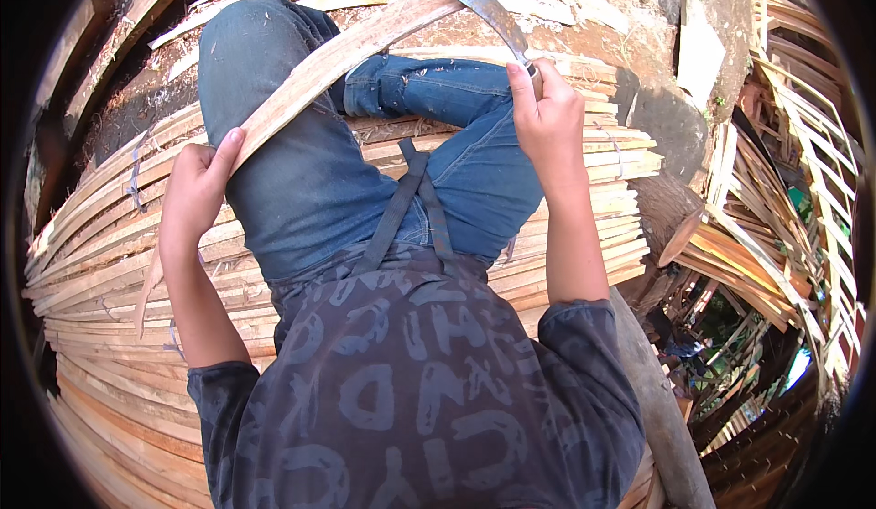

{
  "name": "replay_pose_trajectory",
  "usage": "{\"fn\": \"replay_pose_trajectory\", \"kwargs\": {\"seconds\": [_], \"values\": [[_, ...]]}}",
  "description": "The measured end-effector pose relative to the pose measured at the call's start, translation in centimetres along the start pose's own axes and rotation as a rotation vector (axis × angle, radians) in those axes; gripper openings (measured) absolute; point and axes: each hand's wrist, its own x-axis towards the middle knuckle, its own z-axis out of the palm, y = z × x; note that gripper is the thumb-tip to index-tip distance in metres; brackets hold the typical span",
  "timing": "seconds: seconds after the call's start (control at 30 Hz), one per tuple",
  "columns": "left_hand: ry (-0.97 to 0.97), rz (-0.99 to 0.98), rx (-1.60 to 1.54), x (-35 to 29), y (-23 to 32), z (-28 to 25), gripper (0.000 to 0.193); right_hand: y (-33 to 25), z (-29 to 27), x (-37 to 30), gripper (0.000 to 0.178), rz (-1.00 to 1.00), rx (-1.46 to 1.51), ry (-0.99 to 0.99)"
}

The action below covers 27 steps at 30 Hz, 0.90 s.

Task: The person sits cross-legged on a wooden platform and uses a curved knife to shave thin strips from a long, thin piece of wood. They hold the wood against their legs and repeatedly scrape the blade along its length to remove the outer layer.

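Observation:
A long, pale wooden strip [339, 60] slants up across my left thigh toward the far side. My left hand [193, 192] is closed around its near end, thumb lying along the top. In my right hand [553, 128] is a sickle, its handle mostly covered by my fingers. The curved metal sickle blade [493, 15] reaches up and left, with its tip over or against the strip; whether it touches, I cannot tell. My legs in blue jeans [301, 181] are folded under the strip.
Beneath me lie bundles of thin wooden slats [109, 272], tied with cord. A cut log [680, 235] and a grey pole [662, 399] lie to the right. Piled slats [766, 181] stand at the far right, and shavings and offcuts [584, 7] litter the ground ahead.

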Motion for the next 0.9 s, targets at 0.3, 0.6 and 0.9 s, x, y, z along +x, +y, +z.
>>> {"fn": "replay_pose_trajectory", "kwargs": {"seconds": [0.3, 0.6, 0.9], "values": [[0.025, 0.012, 0.052, -0.5, 1.1, 0.1, 0.065, 2.9, -1.0, 2.3, 0.039, -0.066, -0.252, 0.050], [0.011, -0.045, 0.067, 0.4, -0.9, -0.7, 0.071, 5.3, -3.3, 0.4, 0.037, 0.101, -0.061, 0.078], [-0.276, 0.006, 0.077, -1.8, 0.6, -4.7, 0.069, 3.2, -0.5, -0.5, 0.039, 0.300, 0.337, -0.076]]}}
